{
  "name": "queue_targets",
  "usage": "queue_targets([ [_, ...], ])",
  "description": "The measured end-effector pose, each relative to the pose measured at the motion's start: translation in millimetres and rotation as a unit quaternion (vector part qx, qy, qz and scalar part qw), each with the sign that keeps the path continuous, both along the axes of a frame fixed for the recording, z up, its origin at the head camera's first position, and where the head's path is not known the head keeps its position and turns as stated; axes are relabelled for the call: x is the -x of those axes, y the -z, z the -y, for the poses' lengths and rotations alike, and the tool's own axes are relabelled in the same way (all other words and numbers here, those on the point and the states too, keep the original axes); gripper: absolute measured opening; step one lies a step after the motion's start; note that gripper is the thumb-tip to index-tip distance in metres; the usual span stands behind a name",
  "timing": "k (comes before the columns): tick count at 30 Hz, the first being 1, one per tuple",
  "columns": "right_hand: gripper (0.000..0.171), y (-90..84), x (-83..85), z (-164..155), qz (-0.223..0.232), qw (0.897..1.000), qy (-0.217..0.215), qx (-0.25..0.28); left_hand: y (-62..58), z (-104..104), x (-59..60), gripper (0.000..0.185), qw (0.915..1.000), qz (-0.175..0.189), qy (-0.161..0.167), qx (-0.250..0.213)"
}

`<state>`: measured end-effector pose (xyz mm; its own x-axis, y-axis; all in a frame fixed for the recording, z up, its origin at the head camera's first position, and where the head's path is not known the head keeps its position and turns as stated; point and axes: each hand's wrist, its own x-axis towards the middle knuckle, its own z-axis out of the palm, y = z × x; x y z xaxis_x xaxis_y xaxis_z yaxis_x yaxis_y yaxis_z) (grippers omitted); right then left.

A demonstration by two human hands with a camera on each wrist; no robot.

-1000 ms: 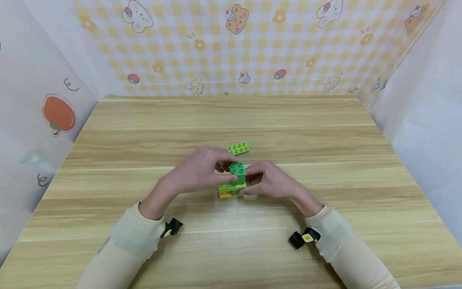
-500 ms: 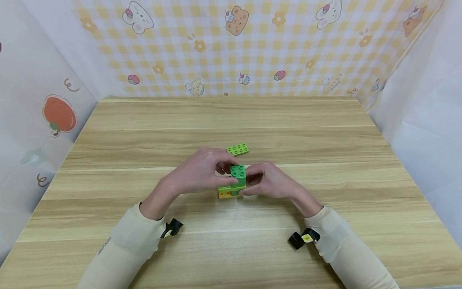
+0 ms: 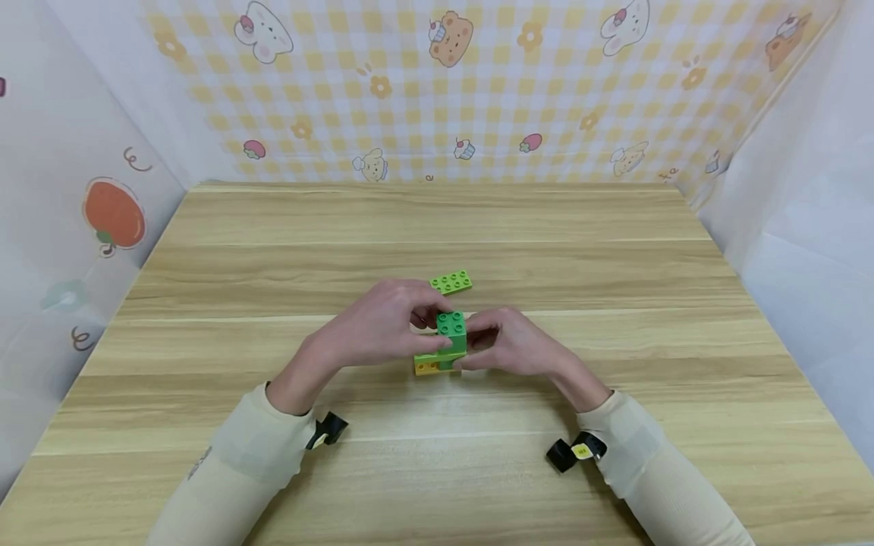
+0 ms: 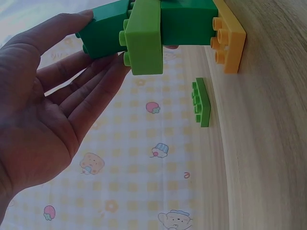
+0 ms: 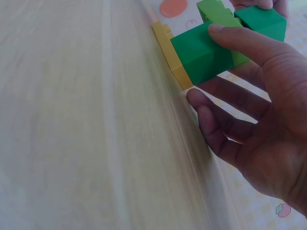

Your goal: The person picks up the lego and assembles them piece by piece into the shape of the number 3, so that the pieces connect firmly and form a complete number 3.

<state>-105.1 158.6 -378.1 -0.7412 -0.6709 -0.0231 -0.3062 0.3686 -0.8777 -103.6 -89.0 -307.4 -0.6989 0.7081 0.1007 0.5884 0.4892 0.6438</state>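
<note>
- My left hand (image 3: 382,322) pinches the upper dark-green plastic block (image 3: 451,324).
- My right hand (image 3: 515,343) pinches the lower dark-green plastic block (image 5: 201,55) on a flat orange plastic brick (image 4: 236,40), midway between the side edges of the surface (image 3: 437,470).
- My sleeved arms (image 3: 228,470) angle inward from its near edge.

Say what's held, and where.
Left hand: top green block, by its near and far sides. Right hand: lower green block, near side; far side hidden.

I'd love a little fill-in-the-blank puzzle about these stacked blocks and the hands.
The upper dark green block is pinched by the person's ____. The ____ of the right hand rests on the lower dark green block. The stacked light green block sits ____ those two.

Missing words: left hand; thumb; between.
</note>
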Motion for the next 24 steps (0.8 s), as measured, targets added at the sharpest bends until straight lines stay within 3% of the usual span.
queue_targets([
  [8, 0.022, -1.2, -0.4, 0.4, 0.003, 1.000, 0.002, 0.000, -0.3, -1.8, -1.9, 0.032, 0.9997, -0.026, 0.000, 0.004],
  [17, 0.023, 0.8, 0.8, 0.0, 0.003, 1.000, -0.003, 0.005, 0.6, -1.4, -2.2, 0.030, 0.9998, -0.017, 0.003, 0.002],
  [24, 0.033, 1.3, 1.9, -3.9, 0.076, 0.994, -0.010, 0.075, -0.7, -1.6, -2.4, 0.028, 0.9997, -0.022, 0.003, 0.006],
])
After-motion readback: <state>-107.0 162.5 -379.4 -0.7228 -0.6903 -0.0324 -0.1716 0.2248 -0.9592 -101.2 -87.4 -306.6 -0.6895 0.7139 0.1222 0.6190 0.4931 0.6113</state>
